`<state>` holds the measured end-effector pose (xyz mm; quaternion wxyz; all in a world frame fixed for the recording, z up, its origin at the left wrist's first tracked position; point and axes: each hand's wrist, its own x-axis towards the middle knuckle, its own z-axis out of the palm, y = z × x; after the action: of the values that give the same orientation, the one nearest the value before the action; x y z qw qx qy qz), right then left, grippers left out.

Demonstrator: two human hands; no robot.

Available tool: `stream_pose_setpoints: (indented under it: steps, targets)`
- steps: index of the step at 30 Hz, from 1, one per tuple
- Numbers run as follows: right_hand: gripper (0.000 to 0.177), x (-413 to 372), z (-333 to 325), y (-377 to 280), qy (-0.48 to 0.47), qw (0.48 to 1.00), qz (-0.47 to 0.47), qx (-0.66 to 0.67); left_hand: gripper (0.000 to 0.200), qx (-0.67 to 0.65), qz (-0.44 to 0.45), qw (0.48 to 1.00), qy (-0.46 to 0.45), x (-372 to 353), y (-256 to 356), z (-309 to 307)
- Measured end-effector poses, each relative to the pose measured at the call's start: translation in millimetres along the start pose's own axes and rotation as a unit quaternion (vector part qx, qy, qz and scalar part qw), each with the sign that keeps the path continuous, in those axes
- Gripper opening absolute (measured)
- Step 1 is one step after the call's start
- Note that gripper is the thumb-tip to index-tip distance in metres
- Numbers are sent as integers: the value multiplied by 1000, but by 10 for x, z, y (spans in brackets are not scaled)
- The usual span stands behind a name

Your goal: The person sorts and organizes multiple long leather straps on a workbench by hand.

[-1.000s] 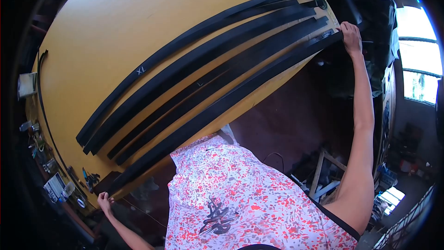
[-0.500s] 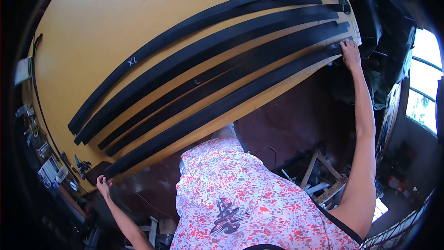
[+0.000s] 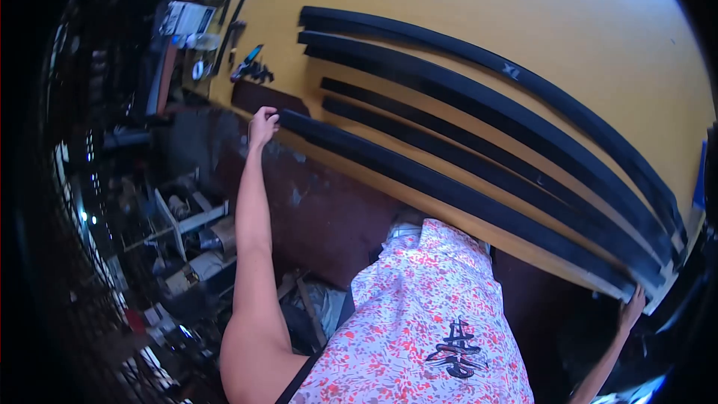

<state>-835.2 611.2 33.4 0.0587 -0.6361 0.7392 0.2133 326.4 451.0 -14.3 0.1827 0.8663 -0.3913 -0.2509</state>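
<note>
Pinching the left end of the nearest long, flat black strip (image 3: 441, 188) with the left hand (image 3: 263, 127); touching its right end with the right hand (image 3: 634, 309), too blurred to tell how closed. Could slip off the yellow tabletop's (image 3: 598, 0) near edge if pulled unevenly. Reads "XL" on the farthest black strip (image 3: 452, 46), apparently "L" on a middle black strip (image 3: 540, 181).

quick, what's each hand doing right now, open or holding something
Left hand: fingers curled at the nearest black strip's left end; grip cannot be told.
Right hand: at that strip's other end; open or closed cannot be told.
</note>
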Motion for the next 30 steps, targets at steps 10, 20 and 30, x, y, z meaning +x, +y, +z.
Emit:
stream_pose_setpoints:
  steps: [10, 20, 30]
  targets:
    - [76, 57, -712, -1828, -21, 986, -107, 128, 13, -48, -38, 997, -53, -99, 209, -165]
    - [62, 123, -455, -1679, 32, 986, -109, 123, 13, -108, -11, 986, -125, -11, 157, -147]
    - [56, 66, -334, -1717, 48, 985, -77, 146, 28, 85, 176, 981, 9, -104, 236, -5]
